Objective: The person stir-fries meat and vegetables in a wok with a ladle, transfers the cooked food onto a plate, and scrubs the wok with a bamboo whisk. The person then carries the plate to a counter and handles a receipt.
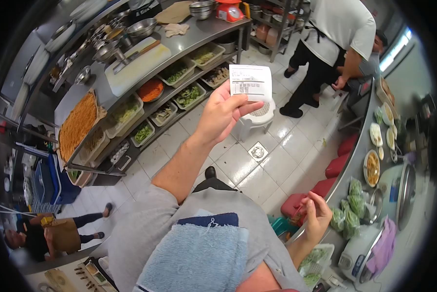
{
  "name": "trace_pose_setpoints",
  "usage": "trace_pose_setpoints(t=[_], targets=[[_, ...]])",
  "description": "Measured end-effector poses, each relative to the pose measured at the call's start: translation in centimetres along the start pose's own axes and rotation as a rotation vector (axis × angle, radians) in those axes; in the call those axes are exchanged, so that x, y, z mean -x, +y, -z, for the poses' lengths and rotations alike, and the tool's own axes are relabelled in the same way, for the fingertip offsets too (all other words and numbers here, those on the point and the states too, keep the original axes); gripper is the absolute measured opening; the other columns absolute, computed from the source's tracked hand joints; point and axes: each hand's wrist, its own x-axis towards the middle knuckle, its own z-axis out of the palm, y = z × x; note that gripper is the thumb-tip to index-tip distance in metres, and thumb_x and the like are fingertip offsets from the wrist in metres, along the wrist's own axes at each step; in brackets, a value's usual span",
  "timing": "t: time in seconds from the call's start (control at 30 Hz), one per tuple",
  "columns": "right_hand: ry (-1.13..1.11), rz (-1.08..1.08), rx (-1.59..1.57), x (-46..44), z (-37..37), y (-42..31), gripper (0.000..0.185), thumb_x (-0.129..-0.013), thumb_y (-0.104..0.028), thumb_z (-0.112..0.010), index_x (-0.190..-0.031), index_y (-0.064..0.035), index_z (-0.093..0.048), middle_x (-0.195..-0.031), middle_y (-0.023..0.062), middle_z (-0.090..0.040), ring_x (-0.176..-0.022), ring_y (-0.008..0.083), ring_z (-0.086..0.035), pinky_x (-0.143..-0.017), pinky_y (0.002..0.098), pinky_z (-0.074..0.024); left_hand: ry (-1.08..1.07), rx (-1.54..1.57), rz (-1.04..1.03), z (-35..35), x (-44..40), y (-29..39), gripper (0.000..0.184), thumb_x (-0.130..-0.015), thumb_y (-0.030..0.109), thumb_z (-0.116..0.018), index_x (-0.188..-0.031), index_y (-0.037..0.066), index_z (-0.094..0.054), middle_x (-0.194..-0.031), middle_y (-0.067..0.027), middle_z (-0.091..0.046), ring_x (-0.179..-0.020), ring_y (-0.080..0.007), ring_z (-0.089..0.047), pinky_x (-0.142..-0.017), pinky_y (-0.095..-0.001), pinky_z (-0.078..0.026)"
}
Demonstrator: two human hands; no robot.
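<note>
A small white printed receipt (251, 83) is pinched between the thumb and fingers of my left hand (222, 111), held up in front of me over the tiled floor. My right hand (317, 216) hangs at the lower right near the counter edge, its fingers bent and apart, with nothing seen in it. A light blue towel (194, 258) and a dark blue cloth lie against my grey shirt front.
Vegetable trays (187, 96) fill shelves beneath the steel counter (179, 44). A white stool (257, 117) stands beyond the receipt. One person (342, 24) stands upper right, another (38, 233) lower left. Bagged greens (351, 214) and cookers line the right counter.
</note>
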Motion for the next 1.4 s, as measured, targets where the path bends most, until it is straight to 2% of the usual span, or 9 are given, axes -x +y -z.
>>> trace_pose_setpoints(t=[0.27, 0.37, 0.57, 0.77, 0.93, 1.27, 1.4], targets=[[-0.394, -0.046, 0.025, -10.9, -15.2, 0.3, 0.020, -0.088, -0.004, -0.061, -0.105, 0.0056, -0.065, -0.085, 0.0113, -0.065, -0.077, 0.0153, -0.063, -0.061, 0.0243, -0.0483, 0.095, 0.028, -0.058, 10.6, -4.0, 6.2, 0.039, -0.093, 0.002, -0.041, -0.132, -0.004, -0.040, -0.127, -0.0179, -0.054, -0.112, -0.0280, -0.058, -0.097, -0.0408, -0.049], [-0.533, 0.017, 0.023, -13.7, -20.6, 0.3, 0.019, -0.088, -0.004, -0.061, -0.105, 0.0045, -0.065, -0.086, 0.0108, -0.065, -0.077, 0.0146, -0.063, -0.061, 0.0242, -0.0485, 0.115, 0.014, -0.069, 13.7, -5.0, 8.2, 0.038, -0.094, 0.003, -0.042, -0.131, -0.003, -0.040, -0.127, -0.0174, -0.054, -0.112, -0.0280, -0.058, -0.097, -0.0412, -0.049], [-0.730, -0.005, 0.035, -17.5, -26.5, -0.2, 0.020, -0.089, -0.006, -0.060, -0.107, 0.0034, -0.065, -0.086, 0.0101, -0.066, -0.077, 0.0138, -0.064, -0.061, 0.0238, -0.0490, 0.151, 0.006, -0.098, 17.3, -6.3, 10.3, 0.038, -0.094, 0.003, -0.042, -0.131, -0.001, -0.040, -0.127, -0.0158, -0.054, -0.112, -0.0273, -0.058, -0.097, -0.0410, -0.048], [-0.796, 0.010, 0.058, -20.6, -28.2, 0.1, 0.020, -0.090, -0.006, -0.060, -0.107, 0.0030, -0.065, -0.086, 0.0093, -0.066, -0.077, 0.0131, -0.064, -0.062, 0.0236, -0.0495, 0.206, 0.011, -0.155, 18.9, -7.1, 10.6, 0.038, -0.094, 0.003, -0.042, -0.131, -0.002, -0.041, -0.127, -0.0153, -0.055, -0.112, -0.0270, -0.058, -0.097, -0.0411, -0.048], [-0.855, -0.088, 0.002, -22.5, -27.5, 1.6, 0.020, -0.090, -0.006, -0.059, -0.108, 0.0030, -0.065, -0.086, 0.0084, -0.066, -0.077, 0.0127, -0.064, -0.062, 0.0236, -0.0496, 0.253, 0.010, -0.164, 18.6, -7.9, 9.5, 0.037, -0.094, 0.003, -0.042, -0.130, -0.003, -0.041, -0.126, -0.0161, -0.055, -0.112, -0.0270, -0.058, -0.097, -0.0410, -0.049], [-0.973, -0.096, -0.006, -27.1, -21.2, 2.8, 0.021, -0.091, -0.007, -0.059, -0.108, 0.0013, -0.065, -0.086, 0.0073, -0.066, -0.076, 0.0114, -0.062, -0.061, 0.0236, -0.0498, 0.336, 0.049, -0.205, 13.3, -10.6, 4.6, 0.037, -0.095, 0.005, -0.042, -0.129, -0.006, -0.040, -0.126, -0.0194, -0.054, -0.114, -0.0298, -0.057, -0.098, -0.0429, -0.048], [-0.981, -0.170, -0.034, -28.3, -17.7, 3.9, 0.021, -0.091, -0.008, -0.059, -0.109, 0.0010, -0.065, -0.084, 0.0065, -0.067, -0.075, 0.0106, -0.062, -0.060, 0.0234, -0.0497, 0.353, 0.052, -0.199, 11.0, -11.5, 2.1, 0.037, -0.095, 0.004, -0.042, -0.130, -0.006, -0.040, -0.126, -0.0198, -0.054, -0.114, -0.0303, -0.057, -0.098, -0.0432, -0.048]])
